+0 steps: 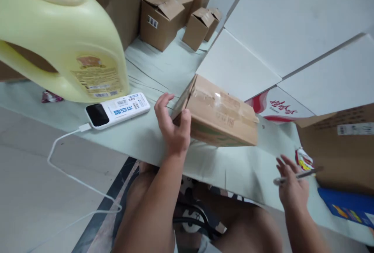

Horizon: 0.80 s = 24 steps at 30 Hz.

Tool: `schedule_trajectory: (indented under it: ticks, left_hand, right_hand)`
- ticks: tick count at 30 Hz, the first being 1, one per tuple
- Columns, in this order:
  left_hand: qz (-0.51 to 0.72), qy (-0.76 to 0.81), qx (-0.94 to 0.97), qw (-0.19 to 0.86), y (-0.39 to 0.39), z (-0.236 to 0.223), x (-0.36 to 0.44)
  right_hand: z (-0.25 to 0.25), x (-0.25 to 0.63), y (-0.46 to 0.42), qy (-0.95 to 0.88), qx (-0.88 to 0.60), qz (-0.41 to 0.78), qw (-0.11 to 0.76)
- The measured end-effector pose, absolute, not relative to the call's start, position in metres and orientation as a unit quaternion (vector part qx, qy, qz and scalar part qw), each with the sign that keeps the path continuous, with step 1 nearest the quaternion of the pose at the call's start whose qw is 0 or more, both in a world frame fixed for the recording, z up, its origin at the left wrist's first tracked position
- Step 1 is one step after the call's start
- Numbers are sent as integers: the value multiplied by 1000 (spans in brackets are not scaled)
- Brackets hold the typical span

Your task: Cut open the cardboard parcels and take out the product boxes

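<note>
A taped brown cardboard box (223, 115) lies tilted on the pale table covering, with green print on its near side. My left hand (175, 126) is at its left end, the thumb against the near corner and the fingers curved around the end flap. Off to the right of the box, my right hand (293, 187) is closed around a slim grey tool (306, 173) with a pale rounded end. Motion blurs the tool, and I cannot tell its kind.
At left stand a big yellow jug (99, 46) and a white device (125, 109) with a cable (55, 148). Several small cartons (162, 21) sit at the back. White panels (242, 62) rise behind the box. A large carton (341, 148) and blue package (344, 206) are right.
</note>
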<state>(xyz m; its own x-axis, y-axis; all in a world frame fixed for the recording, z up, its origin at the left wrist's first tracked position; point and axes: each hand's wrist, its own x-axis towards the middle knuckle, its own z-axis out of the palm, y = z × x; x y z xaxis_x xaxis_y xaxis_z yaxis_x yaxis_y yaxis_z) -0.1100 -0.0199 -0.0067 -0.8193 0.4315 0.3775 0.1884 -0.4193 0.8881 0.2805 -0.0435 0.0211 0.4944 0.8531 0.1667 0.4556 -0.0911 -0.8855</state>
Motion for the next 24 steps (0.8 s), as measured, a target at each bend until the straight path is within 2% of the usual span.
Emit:
schedule_trajectory:
  ticks: [3, 6, 10, 14, 16, 20, 24]
  left_hand:
    - [801, 507, 293, 126, -19, -3, -111]
    - [789, 510, 303, 157, -14, 0, -109]
    - [766, 493, 362, 196, -11, -1, -99]
    - [712, 402, 498, 288, -12, -6, -78]
    - [687, 381, 541, 300, -11, -9, -66]
    - [659, 399, 554, 315, -3, -12, -47]
    - [628, 409, 566, 343, 5, -8, -35]
  right_hand:
    - [-17, 305, -87, -371, -733, 224, 524]
    - [-27, 295, -93, -325, -715, 276, 554]
    - [12, 256, -75, -392, -645, 324, 571]
    - [81, 207, -71, -488, -441, 409, 632]
    - [107, 189, -72, -520, -376, 417, 644]
    - [122, 179, -67, -526, -380, 434, 625]
    - [114, 196, -67, -537, -447, 314, 643]
